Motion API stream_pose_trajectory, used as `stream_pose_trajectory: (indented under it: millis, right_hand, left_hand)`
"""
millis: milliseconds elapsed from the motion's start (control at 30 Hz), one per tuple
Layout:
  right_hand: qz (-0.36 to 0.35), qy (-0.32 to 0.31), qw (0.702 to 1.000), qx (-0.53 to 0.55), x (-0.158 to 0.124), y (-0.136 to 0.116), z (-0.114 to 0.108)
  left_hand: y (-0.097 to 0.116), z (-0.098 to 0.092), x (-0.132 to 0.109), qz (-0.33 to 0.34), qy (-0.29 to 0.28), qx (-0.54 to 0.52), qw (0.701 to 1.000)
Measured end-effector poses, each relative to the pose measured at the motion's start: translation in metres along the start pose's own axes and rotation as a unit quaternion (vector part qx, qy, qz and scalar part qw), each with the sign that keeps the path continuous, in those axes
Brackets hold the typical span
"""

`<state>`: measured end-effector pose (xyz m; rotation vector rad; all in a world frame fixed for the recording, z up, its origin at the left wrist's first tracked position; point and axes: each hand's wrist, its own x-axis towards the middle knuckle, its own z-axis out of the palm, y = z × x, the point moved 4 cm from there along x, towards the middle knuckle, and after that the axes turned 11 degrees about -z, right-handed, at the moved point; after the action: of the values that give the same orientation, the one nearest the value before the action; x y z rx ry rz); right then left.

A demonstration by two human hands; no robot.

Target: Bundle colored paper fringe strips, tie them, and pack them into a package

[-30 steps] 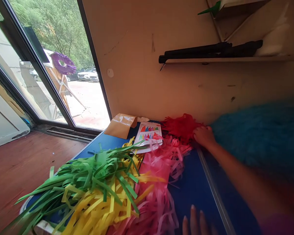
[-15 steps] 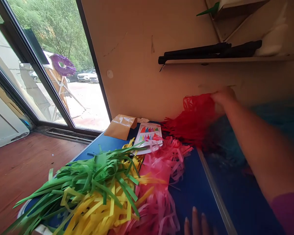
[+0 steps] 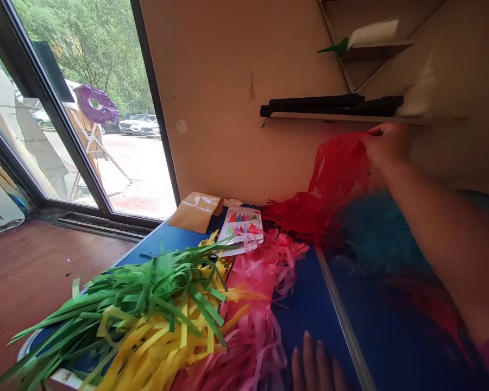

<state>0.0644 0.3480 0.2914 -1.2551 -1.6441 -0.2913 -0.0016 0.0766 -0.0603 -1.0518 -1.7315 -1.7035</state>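
Pinched in my right hand [image 3: 385,142] is one end of a bundle of red paper fringe [image 3: 338,168]. Its upper strips hang from the fingers, and its lower strips spread over the table's far edge. My left hand [image 3: 317,366] lies flat at the bottom of the view, fingers apart, on the blue table [image 3: 301,304]. Left of that hand lie pink paper fringe [image 3: 255,304], yellow paper fringe [image 3: 158,342] and green paper fringe [image 3: 146,288], overlapping one another. Blue fringe [image 3: 375,233], blurred, lies under my right forearm.
A brown envelope [image 3: 195,212] and a printed sheet with coloured tassels [image 3: 242,225] lie at the far edge. Above, a wall shelf [image 3: 309,115] bears black rolls [image 3: 318,102] and a white bottle [image 3: 419,92]. A glass door [image 3: 134,157] stands on the left.
My right hand has lifted its end of the red fringe higher, and more of it hangs down. The whole view has shifted slightly. My left hand stays flat on the table.
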Motion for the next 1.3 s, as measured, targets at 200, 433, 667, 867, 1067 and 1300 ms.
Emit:
stream_pose_trajectory:
  millis: [200,433,667,867,1067,1300]
  right_hand:
    - [-0.214,0.044,0.969,-0.12,-0.126,-0.027,-0.098]
    - [-0.2,-0.258,0.939,-0.112,-0.41,0.003,-0.11]
    - [-0.119,-0.247,0.959,-0.07,-0.447,0.011,-0.123]
    - [-0.226,-0.029,0.974,0.005,-0.453,0.013,-0.143]
    - [-0.223,-0.042,0.974,0.015,-0.461,0.024,-0.142]
    - [-0.118,-0.026,0.99,-0.071,-0.452,0.049,-0.153]
  left_hand:
    - [0.01,-0.029,0.032,0.053,-0.179,0.027,0.982]
    - [0.032,-0.081,0.084,0.075,-0.284,-0.053,0.954]
    - [0.06,-0.092,0.038,0.193,-0.438,-0.056,0.876]
    - [0.063,-0.085,0.024,0.242,-0.432,-0.014,0.868]
    - [0.064,-0.084,0.032,0.227,-0.396,-0.03,0.889]
    - [0.063,-0.087,0.048,0.213,-0.373,-0.021,0.903]
